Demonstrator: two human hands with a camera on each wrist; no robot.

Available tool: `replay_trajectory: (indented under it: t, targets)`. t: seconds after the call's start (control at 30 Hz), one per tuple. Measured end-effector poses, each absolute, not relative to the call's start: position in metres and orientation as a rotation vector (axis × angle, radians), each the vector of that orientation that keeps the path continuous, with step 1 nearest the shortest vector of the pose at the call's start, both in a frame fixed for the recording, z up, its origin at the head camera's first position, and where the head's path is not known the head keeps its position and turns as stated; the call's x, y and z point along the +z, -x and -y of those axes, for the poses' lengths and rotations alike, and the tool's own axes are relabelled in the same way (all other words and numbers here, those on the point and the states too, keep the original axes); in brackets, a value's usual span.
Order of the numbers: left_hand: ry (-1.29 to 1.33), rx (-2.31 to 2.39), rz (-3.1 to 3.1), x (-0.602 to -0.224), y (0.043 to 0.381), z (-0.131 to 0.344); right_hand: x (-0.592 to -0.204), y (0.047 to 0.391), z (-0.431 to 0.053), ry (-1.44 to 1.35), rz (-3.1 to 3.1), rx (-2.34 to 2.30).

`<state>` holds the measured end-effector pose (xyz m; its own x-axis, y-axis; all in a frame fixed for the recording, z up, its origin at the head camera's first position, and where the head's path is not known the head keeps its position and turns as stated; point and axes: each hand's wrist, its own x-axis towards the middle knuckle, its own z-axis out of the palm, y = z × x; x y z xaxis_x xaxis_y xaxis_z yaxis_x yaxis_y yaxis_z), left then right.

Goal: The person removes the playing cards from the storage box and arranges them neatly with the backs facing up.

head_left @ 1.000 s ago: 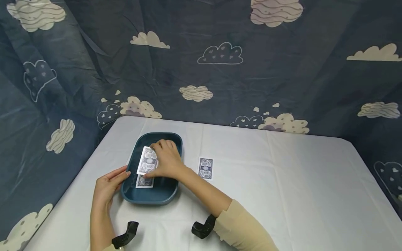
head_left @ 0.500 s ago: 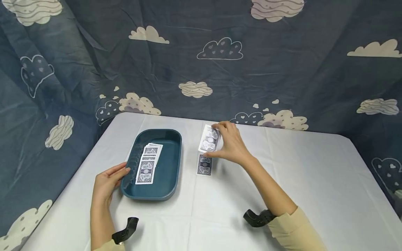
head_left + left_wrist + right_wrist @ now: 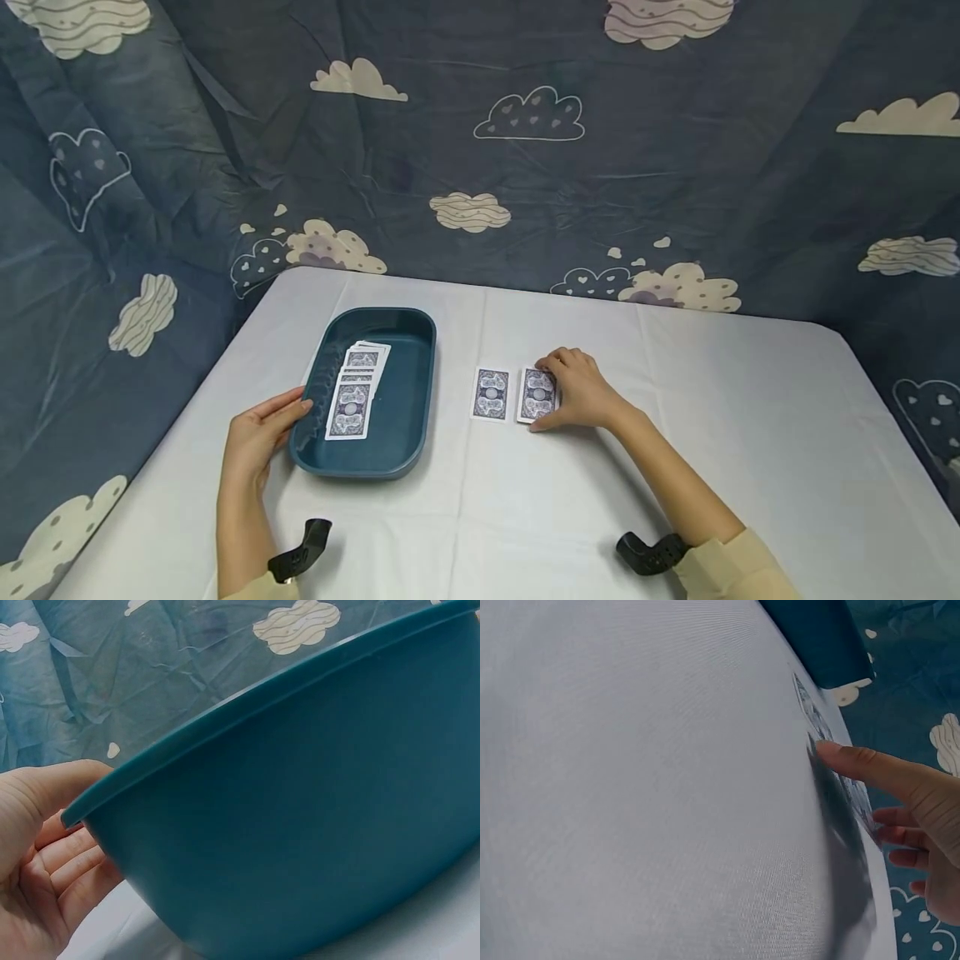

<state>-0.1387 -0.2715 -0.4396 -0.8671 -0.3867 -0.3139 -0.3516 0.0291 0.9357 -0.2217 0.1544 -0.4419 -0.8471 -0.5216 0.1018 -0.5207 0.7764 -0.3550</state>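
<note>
My left hand [image 3: 258,429] grips the left rim of a dark teal tray [image 3: 401,408]. In the left wrist view, its thumb [image 3: 64,784] lies over the rim and the fingers are against the outer wall. Several playing cards [image 3: 348,410] overlap face down inside the tray. To the right of the tray, my right hand [image 3: 583,393] holds a playing card [image 3: 536,394] by its short ends, thumb near and fingers far, back side up and close over the cloth. Another playing card [image 3: 491,394] lies face down just left of it.
A white cloth covers the table [image 3: 712,458]. Behind it hangs a dark blue curtain [image 3: 525,192] with a cloud print. A black wrist mount sits on each forearm, the left one [image 3: 300,552] near the tray's front and the right one [image 3: 651,554] low over the cloth.
My right hand has gone from over the tray to the table on the right, carrying a card, and has lowered it beside the other card. The left hand has stayed on the tray.
</note>
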Motion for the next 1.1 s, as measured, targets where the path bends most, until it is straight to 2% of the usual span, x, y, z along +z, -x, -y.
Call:
replay_trajectory:
  t: [0.67,0.87,1.1]
  targets:
    - [-0.790,-2.038,2.208,-0.439,0.139,0.272,-0.450,0.218,-0.150,0.881,-2.936,-0.683]
    - [-0.792,-2.026,2.214,-0.441,0.139,0.272,-0.432,0.220,-0.110,0.976,-3.049,-0.903]
    - [-0.769,-2.028,2.220,-0.440,0.139,0.273,-0.412,0.220,-0.030,1.358,-3.032,-1.027]
